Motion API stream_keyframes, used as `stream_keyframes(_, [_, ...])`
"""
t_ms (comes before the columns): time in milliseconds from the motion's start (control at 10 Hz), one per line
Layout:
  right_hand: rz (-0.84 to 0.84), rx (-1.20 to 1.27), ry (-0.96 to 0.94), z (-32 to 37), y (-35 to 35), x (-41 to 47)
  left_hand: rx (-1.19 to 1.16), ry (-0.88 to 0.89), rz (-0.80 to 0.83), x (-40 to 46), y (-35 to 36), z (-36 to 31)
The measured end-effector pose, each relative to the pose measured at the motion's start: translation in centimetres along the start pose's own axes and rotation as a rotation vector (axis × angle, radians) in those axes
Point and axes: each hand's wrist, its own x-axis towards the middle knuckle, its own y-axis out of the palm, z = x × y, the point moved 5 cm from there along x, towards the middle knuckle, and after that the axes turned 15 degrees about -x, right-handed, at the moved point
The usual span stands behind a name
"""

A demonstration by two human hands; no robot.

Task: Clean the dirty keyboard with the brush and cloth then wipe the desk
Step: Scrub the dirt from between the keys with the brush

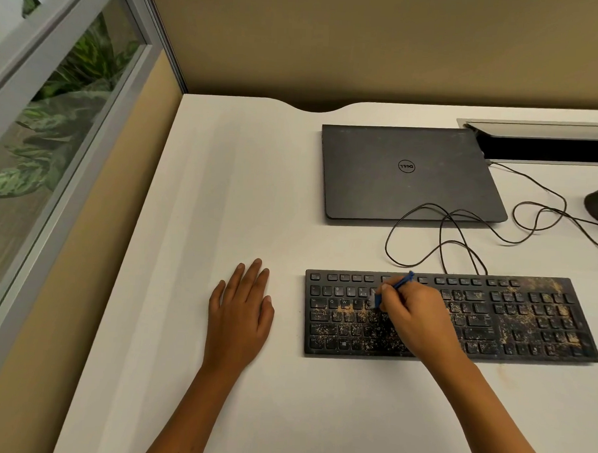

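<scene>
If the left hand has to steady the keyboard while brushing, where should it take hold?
Probably the keyboard's short left end, reached from the left, where the left hand lies flat on the desk. That edge is bare and straight; the right hand with the brush works further in.

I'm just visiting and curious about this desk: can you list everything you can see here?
keyboard: one, black, speckled with tan dirt, front right of the desk
brush: one, blue handle, pale bristles on the keys, held in the right hand
laptop: one, dark grey, closed, behind the keyboard
cable: one, black, looped between laptop and keyboard
desk: one, white
cable tray: one, silver, lid raised, far right
plants: green, behind the window at left
hands: left hand flat on the desk; right hand gripping the brush
</scene>
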Motion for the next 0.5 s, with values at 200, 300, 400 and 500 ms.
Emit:
stream_keyframes(200, [-0.074, 0.049, -0.033, 0.2, -0.7, -0.2, 0.006, 0.000, 0.002, 0.0, 0.0, 0.1])
stream_keyframes(300, [0.050, -0.051, -0.043, 0.4, 0.1, -0.2, 0.006, 0.000, 0.004, 0.0, 0.1, 0.1])
stream_keyframes(400, [-0.046, 0.034, -0.007, -0.3, -0.9, 0.4, 0.003, -0.003, 0.001, -0.1, 0.1, 0.1])
stream_keyframes(500, [-0.069, 0.081, -0.023, -0.2, -1.1, 0.5, 0.006, -0.003, 0.003, -0.1, 0.0, 0.1])
